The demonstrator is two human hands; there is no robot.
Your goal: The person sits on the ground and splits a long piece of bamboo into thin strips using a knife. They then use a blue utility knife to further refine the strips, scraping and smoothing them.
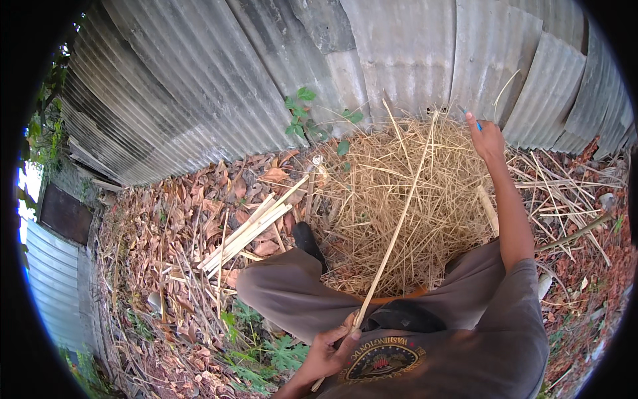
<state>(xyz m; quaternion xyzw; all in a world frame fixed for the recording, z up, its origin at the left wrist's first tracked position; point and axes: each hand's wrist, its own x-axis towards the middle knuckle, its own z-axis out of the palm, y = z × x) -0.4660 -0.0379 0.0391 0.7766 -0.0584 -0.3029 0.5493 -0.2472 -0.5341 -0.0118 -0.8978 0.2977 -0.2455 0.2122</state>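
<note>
My left hand (332, 349) is closed around the lower end of a long, pale bamboo strip (397, 236), close against my shirt. From there the strip slants up and away over a heap of thin straw-coloured shavings (379, 199). My right hand (488, 138), arm stretched out, grips a small blue-handled knife (479, 126) beyond the strip's far end, to its right. The knife's short blade shows only faintly, and the knife looks apart from the strip. One curled shaving (506, 88) hangs in the air just past my right hand.
A bundle of split bamboo strips (249, 233) lies on dry leaves (169, 219) at the left. More thin sticks (565, 193) are scattered at the right. A corrugated metal fence (405, 60) closes off the far side. My bent legs (286, 282) flank the heap; green plants (282, 352) grow at near left.
</note>
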